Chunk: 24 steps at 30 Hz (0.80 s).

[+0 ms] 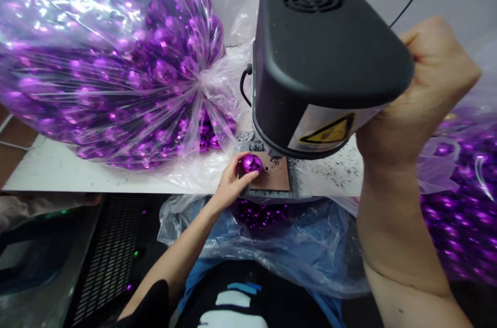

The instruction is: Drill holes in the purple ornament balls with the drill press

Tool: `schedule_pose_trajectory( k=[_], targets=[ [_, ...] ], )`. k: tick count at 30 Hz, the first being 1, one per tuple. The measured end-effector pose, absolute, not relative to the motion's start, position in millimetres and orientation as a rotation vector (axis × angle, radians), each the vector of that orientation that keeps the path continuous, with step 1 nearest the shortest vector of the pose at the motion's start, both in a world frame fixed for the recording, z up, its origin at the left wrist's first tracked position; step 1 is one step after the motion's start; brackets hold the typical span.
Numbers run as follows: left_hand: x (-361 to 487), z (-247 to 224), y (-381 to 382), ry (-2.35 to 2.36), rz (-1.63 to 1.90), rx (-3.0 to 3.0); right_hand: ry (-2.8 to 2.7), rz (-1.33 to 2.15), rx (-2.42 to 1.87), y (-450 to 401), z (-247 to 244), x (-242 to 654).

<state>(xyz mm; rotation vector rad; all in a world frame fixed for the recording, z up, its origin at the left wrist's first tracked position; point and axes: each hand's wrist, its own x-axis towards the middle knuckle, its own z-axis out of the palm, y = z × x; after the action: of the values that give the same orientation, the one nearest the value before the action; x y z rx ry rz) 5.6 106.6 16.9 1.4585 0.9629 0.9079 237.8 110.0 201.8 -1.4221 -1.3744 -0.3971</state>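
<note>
My left hand (232, 181) pinches a shiny purple ball (251, 163) between thumb and fingers, over the left part of a brown plate (277, 175). A small dark hole shows in the plate just right of the ball. Above and behind the plate stands a black machine (330, 54) with a round vent and a yellow warning label. My right hand (430, 79) is closed at the machine's right side; the machine's body hides its fingertips and what they grip.
A large clear bag of purple balls (116, 85) fills the left of the white table (58, 173). More purple balls (462, 224) lie in plastic at the right. An open plastic bag (310, 250) with purple pieces hangs over my lap. Dark flakes litter the tabletop.
</note>
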Motion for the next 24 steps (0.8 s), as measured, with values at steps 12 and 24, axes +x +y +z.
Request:
schedule_pose_trajectory(
  k=[12, 24],
  targets=[
    [38, 10, 110, 0.963, 0.856, 2.188, -1.383, -0.407, -1.415, 110, 199, 238],
    [64, 8, 97, 1.256, 0.93, 2.122, -1.43, -0.428, -1.375, 103, 199, 233]
  ],
)
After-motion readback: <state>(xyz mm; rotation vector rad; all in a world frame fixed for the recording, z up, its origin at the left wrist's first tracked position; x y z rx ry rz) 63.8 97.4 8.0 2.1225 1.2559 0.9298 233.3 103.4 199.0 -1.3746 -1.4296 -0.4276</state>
